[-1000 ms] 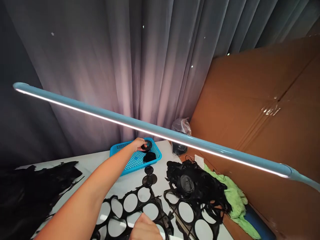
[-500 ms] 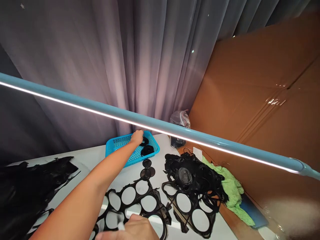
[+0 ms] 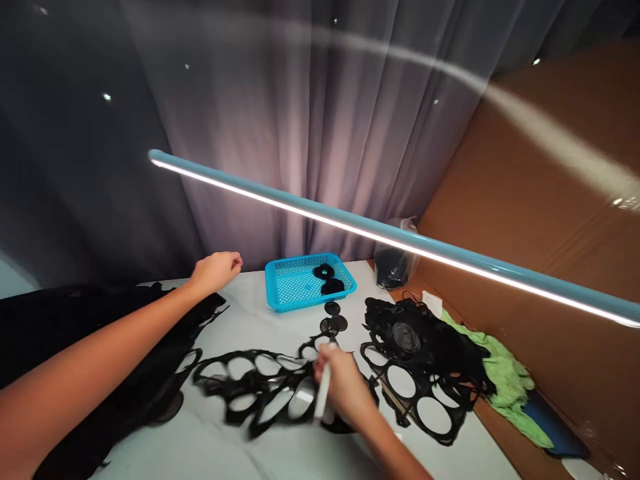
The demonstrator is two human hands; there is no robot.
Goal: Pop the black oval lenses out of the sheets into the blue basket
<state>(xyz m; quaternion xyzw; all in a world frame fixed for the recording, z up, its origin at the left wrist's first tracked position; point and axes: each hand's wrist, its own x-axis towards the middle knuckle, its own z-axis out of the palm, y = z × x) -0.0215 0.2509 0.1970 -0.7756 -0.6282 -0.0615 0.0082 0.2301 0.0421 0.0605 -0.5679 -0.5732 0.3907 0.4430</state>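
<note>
My left hand (image 3: 217, 272) hangs over the back left of the table, fingers curled in and no object showing in them. Under that arm lies a big crumpled black sheet (image 3: 150, 380). My right hand (image 3: 345, 383) is closed around a slim white pen-like stick (image 3: 324, 393), which slants downward. Its fingers are also at the edge of a black sheet with round holes (image 3: 235, 417), blurred and bunched up; whether they pinch it I cannot tell. Just beyond, several dark discs (image 3: 340, 323) rest on the table. A blue basket (image 3: 310, 307) behind them contains black round pieces (image 3: 333, 287).
A tangled black heap (image 3: 435, 340) and another holed sheet (image 3: 443, 437) lie on the right. Beside them are a green cloth (image 3: 510, 380) and a clear bag (image 3: 395, 263) with dark contents. A lit tube lamp (image 3: 350, 220) crosses above the table; cardboard (image 3: 550, 200) walls the right.
My left hand has come out of the basket and moved left. My right hand has moved forward and right with the white stick, and the holed sheet has shifted and bunched. The view has turned left.
</note>
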